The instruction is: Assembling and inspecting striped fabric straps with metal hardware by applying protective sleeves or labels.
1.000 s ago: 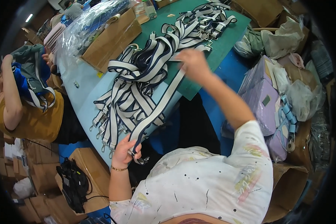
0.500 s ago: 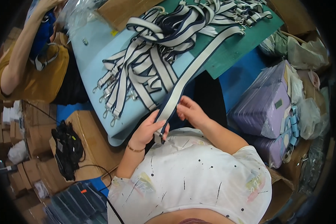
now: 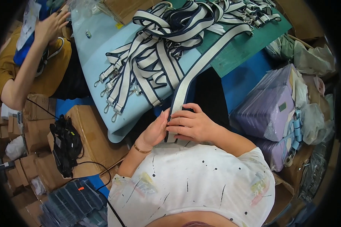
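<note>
A white webbing strap with navy edges runs from the green board down toward my body. Its near end is between my two hands, close to my shirt. My left hand grips the strap's left edge, its fingers partly hidden behind it. Across the front of the strap lie the fingers of my right hand, closed over it. The very tip of the strap is mostly covered by the hands. Ahead, a heap of similar straps is piled on the light blue table, several ending in metal clips.
The light blue table adjoins a green board. At left, another person in a mustard top raises a hand. A cardboard box with black cords stands left. Wrapped purple goods are stacked right.
My right hand has moved left onto the strap and closed over it beside my left hand. The strap's near part hangs steeper. The other person's arm has shifted.
</note>
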Tool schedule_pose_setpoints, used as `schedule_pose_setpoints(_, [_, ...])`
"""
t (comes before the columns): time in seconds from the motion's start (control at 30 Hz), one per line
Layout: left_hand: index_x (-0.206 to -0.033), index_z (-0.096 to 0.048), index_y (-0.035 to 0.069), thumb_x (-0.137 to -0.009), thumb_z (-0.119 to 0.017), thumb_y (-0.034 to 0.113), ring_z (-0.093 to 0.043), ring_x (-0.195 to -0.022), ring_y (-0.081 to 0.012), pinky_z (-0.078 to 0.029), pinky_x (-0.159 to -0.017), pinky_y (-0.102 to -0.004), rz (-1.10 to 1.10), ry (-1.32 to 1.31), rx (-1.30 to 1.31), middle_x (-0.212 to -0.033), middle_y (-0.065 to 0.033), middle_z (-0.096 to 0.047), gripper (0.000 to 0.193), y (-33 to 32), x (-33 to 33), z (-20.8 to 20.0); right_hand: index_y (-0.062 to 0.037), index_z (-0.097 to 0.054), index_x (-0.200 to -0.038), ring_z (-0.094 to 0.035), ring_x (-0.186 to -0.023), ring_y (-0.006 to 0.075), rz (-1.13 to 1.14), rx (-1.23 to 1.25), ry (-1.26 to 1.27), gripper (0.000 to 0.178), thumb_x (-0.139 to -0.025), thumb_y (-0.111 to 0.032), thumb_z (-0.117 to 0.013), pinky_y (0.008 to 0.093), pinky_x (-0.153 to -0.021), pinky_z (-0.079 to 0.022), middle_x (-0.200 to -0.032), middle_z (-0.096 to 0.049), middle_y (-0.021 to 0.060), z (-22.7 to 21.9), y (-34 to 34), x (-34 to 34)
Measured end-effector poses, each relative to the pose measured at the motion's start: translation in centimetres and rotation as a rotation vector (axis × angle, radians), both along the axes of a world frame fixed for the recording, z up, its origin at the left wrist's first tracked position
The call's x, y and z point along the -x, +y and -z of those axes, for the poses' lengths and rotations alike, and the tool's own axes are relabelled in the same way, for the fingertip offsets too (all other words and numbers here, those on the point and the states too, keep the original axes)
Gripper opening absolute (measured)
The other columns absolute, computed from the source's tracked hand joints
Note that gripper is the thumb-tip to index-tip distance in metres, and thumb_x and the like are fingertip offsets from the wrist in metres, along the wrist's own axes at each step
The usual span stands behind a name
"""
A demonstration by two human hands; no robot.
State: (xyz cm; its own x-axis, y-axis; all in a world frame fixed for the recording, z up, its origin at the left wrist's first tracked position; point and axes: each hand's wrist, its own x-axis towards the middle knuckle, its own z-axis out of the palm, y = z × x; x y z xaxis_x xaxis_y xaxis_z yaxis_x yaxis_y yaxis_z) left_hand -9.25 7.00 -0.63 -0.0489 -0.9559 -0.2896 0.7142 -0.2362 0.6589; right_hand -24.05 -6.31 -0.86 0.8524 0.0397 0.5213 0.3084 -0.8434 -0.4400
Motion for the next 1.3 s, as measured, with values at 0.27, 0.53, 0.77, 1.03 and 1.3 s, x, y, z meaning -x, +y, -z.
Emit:
schedule_pose_setpoints(0.27, [-0.147, -0.016, 0.002, -0.102, -0.031, 0.040, -0.039, -0.129, -0.0180, -0.033, -0.107, -0.0313, 0.082, -0.033, 0.028, -0.141, -0.0090, -0.037, 0.061, 1.5, -0.2, 1.4, -0.0095, -0.062, -0.109, -0.052, -0.112, 0.0189, -0.033, 0.060, -0.088, 0.033, -0.077, -0.015, -0.063, 0.0367, -0.092, -0.040, -0.115, -0.058, 0.0028, 0.3, 0.8, 0.1])
schedule_pose_setpoints(0.53, [-0.135, -0.038, 0.002, -0.101, -0.037, 0.026, -0.053, -0.113, -0.0159, -0.045, -0.095, -0.0280, 0.059, 0.191, -0.077, -0.125, -0.0082, -0.053, 0.042, 2.0, -0.7, 3.3, -0.0048, -0.060, -0.111, -0.056, -0.104, 0.0229, -0.151, -0.047, -0.152, 0.039, -0.078, -0.023, -0.071, 0.0367, -0.087, -0.044, -0.111, -0.060, 0.0081, 0.7, 1.2, -0.5])
schedule_pose_setpoints(0.77, [-0.130, -0.044, 0.001, -0.100, -0.034, 0.016, -0.059, -0.103, -0.0155, -0.049, -0.087, -0.0259, 0.122, 0.404, -0.077, -0.116, -0.0095, -0.058, 0.034, 0.8, -1.0, 3.6, -0.0059, -0.060, -0.111, -0.059, -0.098, 0.0213, -0.159, -0.035, -0.143, 0.038, -0.079, -0.023, -0.070, 0.0346, -0.087, -0.045, -0.106, -0.061, 0.0060, 1.1, 1.7, -0.5])
schedule_pose_setpoints(1.03, [-0.132, -0.041, -0.002, -0.097, -0.041, 0.007, -0.057, -0.108, -0.0178, -0.046, -0.092, -0.0288, 0.038, -0.057, -0.161, -0.122, -0.0131, -0.055, 0.036, 0.0, -0.4, 2.6, -0.0117, -0.064, -0.108, -0.060, -0.091, 0.0183, -0.192, -0.085, -0.170, 0.032, -0.078, -0.020, -0.071, 0.0336, -0.083, -0.046, -0.097, -0.064, 0.0030, 1.7, 1.8, -0.1])
schedule_pose_setpoints(1.3, [-0.121, -0.044, 0.000, -0.097, -0.045, 0.008, -0.057, -0.087, -0.0124, -0.048, -0.079, -0.0261, 0.165, -0.248, -0.083, -0.102, -0.0084, -0.058, 0.025, 0.0, -0.1, 1.5, -0.0048, -0.055, -0.115, -0.055, -0.092, 0.0092, 0.486, -1.811, 0.113, 0.026, -0.093, -0.021, -0.056, 0.0257, -0.081, -0.043, -0.099, -0.060, 0.0020, 5.4, -1.4, 0.1])
